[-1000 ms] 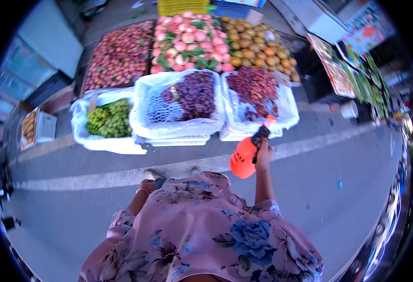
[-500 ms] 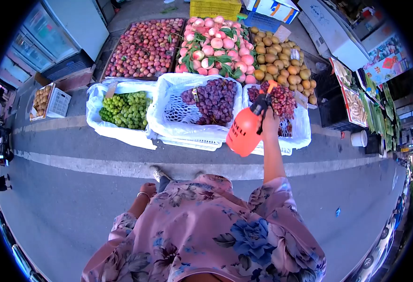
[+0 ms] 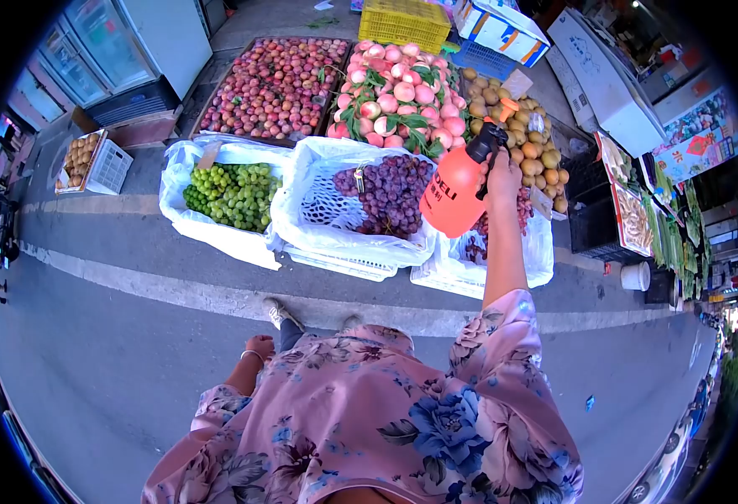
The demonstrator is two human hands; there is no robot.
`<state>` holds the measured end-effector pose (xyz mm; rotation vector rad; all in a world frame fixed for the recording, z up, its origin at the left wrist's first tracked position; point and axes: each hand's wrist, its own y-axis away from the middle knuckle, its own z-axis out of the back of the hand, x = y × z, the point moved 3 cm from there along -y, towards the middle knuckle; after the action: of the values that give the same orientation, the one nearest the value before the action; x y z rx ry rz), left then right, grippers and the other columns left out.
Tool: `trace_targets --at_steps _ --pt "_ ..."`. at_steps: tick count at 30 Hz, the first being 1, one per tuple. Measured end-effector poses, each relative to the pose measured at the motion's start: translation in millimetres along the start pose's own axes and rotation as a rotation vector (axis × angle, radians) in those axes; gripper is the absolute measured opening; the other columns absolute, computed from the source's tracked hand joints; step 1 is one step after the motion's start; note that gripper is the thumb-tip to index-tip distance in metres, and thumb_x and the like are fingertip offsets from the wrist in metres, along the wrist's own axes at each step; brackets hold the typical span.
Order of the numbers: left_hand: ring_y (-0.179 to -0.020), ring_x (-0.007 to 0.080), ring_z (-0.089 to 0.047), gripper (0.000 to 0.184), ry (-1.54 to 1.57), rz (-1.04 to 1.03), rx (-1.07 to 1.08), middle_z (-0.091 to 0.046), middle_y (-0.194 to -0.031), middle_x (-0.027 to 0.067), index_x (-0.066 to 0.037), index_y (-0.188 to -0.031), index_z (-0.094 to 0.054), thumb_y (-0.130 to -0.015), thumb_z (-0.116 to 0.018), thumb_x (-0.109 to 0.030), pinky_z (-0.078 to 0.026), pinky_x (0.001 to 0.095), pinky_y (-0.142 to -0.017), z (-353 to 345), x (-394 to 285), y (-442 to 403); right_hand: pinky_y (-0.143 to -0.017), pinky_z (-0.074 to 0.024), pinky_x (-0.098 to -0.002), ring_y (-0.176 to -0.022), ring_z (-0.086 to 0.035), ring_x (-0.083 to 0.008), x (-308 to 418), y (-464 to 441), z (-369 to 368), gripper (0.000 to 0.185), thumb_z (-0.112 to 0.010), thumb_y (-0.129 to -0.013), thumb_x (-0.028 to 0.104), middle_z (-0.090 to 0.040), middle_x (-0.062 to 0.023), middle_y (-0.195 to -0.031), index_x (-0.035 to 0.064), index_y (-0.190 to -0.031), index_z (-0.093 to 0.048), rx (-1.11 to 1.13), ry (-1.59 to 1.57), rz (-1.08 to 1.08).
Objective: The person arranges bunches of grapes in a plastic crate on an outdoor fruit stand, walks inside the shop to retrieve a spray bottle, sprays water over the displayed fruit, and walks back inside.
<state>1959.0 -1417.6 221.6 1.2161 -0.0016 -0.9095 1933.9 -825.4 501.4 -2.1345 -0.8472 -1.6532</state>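
Observation:
My right hand (image 3: 504, 178) is wrapped round the black handle of an orange-red spray bottle (image 3: 453, 198). The bottle tilts, its orange nozzle pointing away from me, above the red grapes (image 3: 523, 210) in the right-hand crate and partly hiding them. Left of it, dark purple grapes (image 3: 392, 197) lie on white foam netting in a lined crate (image 3: 297, 239). Green grapes (image 3: 233, 195) fill part of the leftmost lined crate (image 3: 175, 172). Low at my side, my left hand (image 3: 260, 346) is curled closed, with nothing visible in it.
Behind the grapes are trays of plums (image 3: 272, 88), peaches (image 3: 402, 97) and round brown fruit (image 3: 541, 151). A small crate of brown produce (image 3: 79, 160) stands left. Vegetables (image 3: 633, 218) and a white bucket (image 3: 635, 276) are at right. A pale kerb strip (image 3: 184, 290) crosses before my feet.
My right hand has reached farther forward with the spray bottle, its nozzle now over the brown fruit in view. The view has shifted slightly. My left hand stays low at my side.

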Motion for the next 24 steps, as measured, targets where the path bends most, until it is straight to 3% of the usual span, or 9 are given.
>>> trace_targets --at_steps 7,13,24 --pt "-0.058 0.0172 -0.055 0.031 0.067 0.064 0.019 -0.056 -0.074 0.0056 -0.007 -0.1 -0.051 -0.07 -0.05 -0.01 -0.044 0.0311 -0.047 2 -6 7 -0.031 -0.0322 -0.0252 -0.034 -0.037 -0.0107 7 1 -17 0.027 -0.036 -0.086 0.029 -0.043 -0.0017 -0.05 0.0068 -0.072 -0.043 -0.054 0.023 0.008" --pt "-0.057 0.0166 -0.055 0.028 0.14 0.072 0.033 -0.055 -0.072 0.0045 -0.008 -0.098 -0.051 -0.07 -0.051 -0.01 -0.043 0.031 -0.046 5 18 -7 -0.031 -0.0317 -0.0245 -0.034 -0.037 -0.0108 18 5 -33 0.027 -0.036 -0.086 0.028 -0.042 -0.0016 -0.049 0.0067 -0.071 -0.043 0.096 0.079 0.088" --pt "-0.058 0.0151 -0.055 0.027 0.163 0.077 -0.006 -0.057 -0.073 0.0046 -0.008 -0.098 -0.053 -0.071 -0.05 -0.012 -0.043 0.0298 -0.046 5 36 -1 -0.028 -0.0304 -0.0245 -0.031 -0.037 -0.0104 -43 21 -62 0.028 -0.037 -0.086 0.029 -0.043 -0.0016 -0.048 0.0065 -0.072 -0.044 0.228 0.205 -0.098"
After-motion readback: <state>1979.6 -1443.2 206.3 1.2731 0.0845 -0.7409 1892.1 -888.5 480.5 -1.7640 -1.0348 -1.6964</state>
